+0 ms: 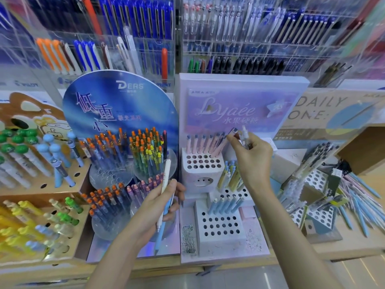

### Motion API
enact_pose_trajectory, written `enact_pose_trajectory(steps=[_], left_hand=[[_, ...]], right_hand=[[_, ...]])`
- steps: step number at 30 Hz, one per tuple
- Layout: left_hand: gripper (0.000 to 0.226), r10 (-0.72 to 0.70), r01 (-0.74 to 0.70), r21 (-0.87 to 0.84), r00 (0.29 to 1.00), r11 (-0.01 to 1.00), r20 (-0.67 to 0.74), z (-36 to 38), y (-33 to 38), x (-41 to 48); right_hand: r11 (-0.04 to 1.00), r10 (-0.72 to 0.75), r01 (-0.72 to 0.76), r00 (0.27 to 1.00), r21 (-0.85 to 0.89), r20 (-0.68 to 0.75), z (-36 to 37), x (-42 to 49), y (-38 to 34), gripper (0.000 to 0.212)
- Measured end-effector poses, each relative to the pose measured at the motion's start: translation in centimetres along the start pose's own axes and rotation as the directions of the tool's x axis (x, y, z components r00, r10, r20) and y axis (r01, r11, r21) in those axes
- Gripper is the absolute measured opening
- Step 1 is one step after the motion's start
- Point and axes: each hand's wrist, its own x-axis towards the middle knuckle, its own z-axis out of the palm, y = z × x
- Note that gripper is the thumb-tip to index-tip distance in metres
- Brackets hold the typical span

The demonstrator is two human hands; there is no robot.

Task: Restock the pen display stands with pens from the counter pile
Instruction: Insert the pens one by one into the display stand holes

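A pink tiered display stand [220,228] with rows of holes sits in the middle; pink pens [200,143] fill its top back row, yellow-green ones the middle tier, blue ones [224,205] the lower. My right hand [251,157] hovers over the top tier, pinching a pink pen [226,140] at its tip near the back row and holding a clear pen [245,138] as well. My left hand [160,207] grips a white pen [165,178] and a blue pen [160,236] upright in front of the stand. A pile of loose pens [358,203] lies on the counter at right.
A blue oval stand [120,105] with orange-capped pens sits left of centre. A wooden rack [37,205] of novelty pens is at far left. Grey perforated stands [316,207] lie at right, by a wooden box [366,151]. Wall racks of pens fill the back.
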Motion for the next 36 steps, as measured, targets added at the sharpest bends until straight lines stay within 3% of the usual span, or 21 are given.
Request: enact_pose_trajectory(steps=[9,15,19,22,30,36], left_hand=[[0.032,-0.008,0.008,-0.009,1.000,1.000,0.026,0.1,-0.1,0.0],[0.031,0.023,-0.023,-0.038,0.999,0.999,0.023,0.0,0.2,-0.3],[0.034,0.035,-0.035,-0.032,0.999,0.999,0.013,-0.1,0.5,-0.4],[0.034,0.042,-0.042,-0.032,0.999,0.999,0.018,-0.1,0.5,-0.5],[0.032,0.059,-0.057,-0.033,0.997,0.998,0.056,0.1,0.4,-0.6],[0.032,0.057,-0.054,-0.046,0.996,0.997,0.066,0.3,0.1,-0.5]], right_hand=[[0.998,-0.054,0.056,0.997,-0.034,0.062,2.0,1.9,-0.1,0.047],[0.983,0.079,-0.054,0.988,-0.178,0.134,2.9,-0.2,2.4,0.046],[0.973,0.125,-0.099,0.986,-0.209,0.113,3.3,-1.1,3.3,0.031],[0.964,0.129,-0.107,0.989,-0.242,0.077,3.8,-0.9,3.2,0.044],[0.967,0.249,-0.245,0.967,-0.067,0.057,3.8,-0.8,3.2,0.042],[0.965,0.208,-0.194,0.976,-0.175,0.066,3.8,-1.2,2.9,0.039]])
